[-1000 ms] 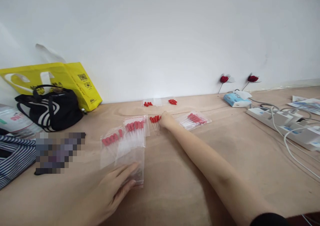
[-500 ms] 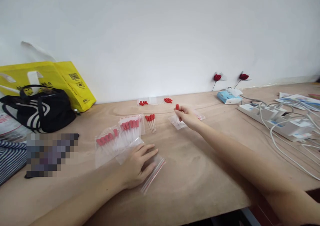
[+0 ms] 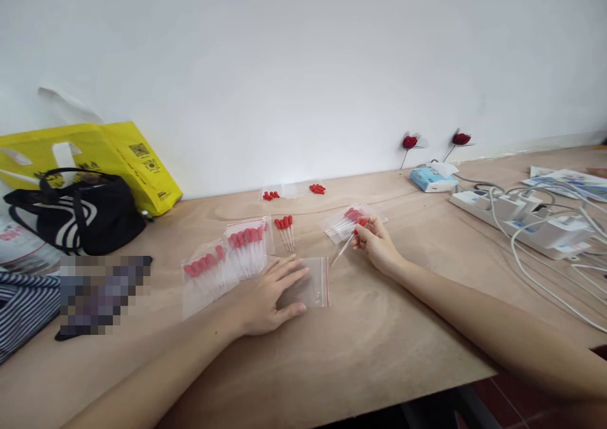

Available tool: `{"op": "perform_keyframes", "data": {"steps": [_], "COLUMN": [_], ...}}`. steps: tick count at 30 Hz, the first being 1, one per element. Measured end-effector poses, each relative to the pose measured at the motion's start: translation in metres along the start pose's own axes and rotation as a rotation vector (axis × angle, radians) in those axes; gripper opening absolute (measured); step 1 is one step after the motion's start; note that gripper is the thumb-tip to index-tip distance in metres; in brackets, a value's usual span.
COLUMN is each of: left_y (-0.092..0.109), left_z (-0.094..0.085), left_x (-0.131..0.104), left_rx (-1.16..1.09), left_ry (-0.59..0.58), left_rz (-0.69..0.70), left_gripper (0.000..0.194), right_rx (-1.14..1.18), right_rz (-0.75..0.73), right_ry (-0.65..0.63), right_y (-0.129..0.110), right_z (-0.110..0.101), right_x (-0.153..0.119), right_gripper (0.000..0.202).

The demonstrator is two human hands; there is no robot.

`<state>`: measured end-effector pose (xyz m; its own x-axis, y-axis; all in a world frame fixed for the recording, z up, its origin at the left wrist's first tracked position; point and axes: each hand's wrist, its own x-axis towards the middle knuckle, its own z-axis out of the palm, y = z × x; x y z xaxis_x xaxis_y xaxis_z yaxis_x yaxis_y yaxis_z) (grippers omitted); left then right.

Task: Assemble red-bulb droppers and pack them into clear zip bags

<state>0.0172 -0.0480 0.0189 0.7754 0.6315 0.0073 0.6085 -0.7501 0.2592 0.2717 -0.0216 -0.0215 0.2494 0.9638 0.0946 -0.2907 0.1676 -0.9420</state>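
Note:
My right hand [image 3: 374,244] pinches a dropper [image 3: 345,247] by its red rubber bulb, its clear tube slanting down to the left. Under my left hand [image 3: 279,293] lies a clear zip bag [image 3: 313,282], pressed flat by spread fingers, its red-lined seal facing right. The dropper's tip is close to that seal; whether it touches I cannot tell. Behind my right hand is another bag of droppers [image 3: 342,222]. To the left of the flat bag, filled bags [image 3: 244,246] hold several red-bulbed droppers, and several loose droppers [image 3: 285,230] lie just beyond my left fingertips.
Red bulbs [image 3: 317,189] and a clear bag [image 3: 289,191] lie by the wall. A yellow bag [image 3: 142,163] and a black bag [image 3: 104,214] stand left. On the right are a tissue pack [image 3: 429,180], a power strip [image 3: 516,223] with white cables, and papers [image 3: 569,181].
My right hand has come nearer and slightly right, holding the dropper with its tube now slanting left. My left hand has slid the zip bag away from me and turned its seal toward the right.

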Motion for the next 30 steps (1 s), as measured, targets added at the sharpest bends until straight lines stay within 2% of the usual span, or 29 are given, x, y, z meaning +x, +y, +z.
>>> {"op": "perform_keyframes", "data": {"steps": [2, 6, 14, 21, 23, 28, 30], "left_y": [0.005, 0.011, 0.01, 0.016, 0.018, 0.018, 0.017], "left_z": [0.004, 0.012, 0.021, 0.032, 0.034, 0.035, 0.035], "left_x": [0.001, 0.011, 0.011, 0.022, 0.025, 0.027, 0.027], "left_rx": [0.032, -0.001, -0.058, -0.095, -0.108, -0.146, -0.15], "left_ry": [-0.039, -0.036, 0.043, 0.157, 0.196, 0.258, 0.27], "left_rz": [0.016, -0.019, -0.072, -0.152, -0.172, -0.19, -0.189], "left_gripper": [0.056, 0.055, 0.054, 0.051, 0.047, 0.042, 0.041], "right_rx": [0.006, 0.002, -0.011, 0.064, 0.034, -0.182, -0.256], "right_rz": [0.032, 0.055, 0.086, 0.201, 0.197, 0.123, 0.124], "right_ry": [0.008, -0.014, -0.073, -0.123, -0.177, -0.428, -0.472], "right_y": [0.003, 0.008, 0.01, 0.006, 0.005, 0.005, 0.004], "right_z": [0.002, 0.005, 0.008, 0.016, 0.017, 0.015, 0.013], "right_x": [-0.002, -0.006, -0.009, -0.019, -0.023, -0.027, -0.027], "right_gripper": [0.036, 0.037, 0.035, 0.036, 0.038, 0.037, 0.035]}}
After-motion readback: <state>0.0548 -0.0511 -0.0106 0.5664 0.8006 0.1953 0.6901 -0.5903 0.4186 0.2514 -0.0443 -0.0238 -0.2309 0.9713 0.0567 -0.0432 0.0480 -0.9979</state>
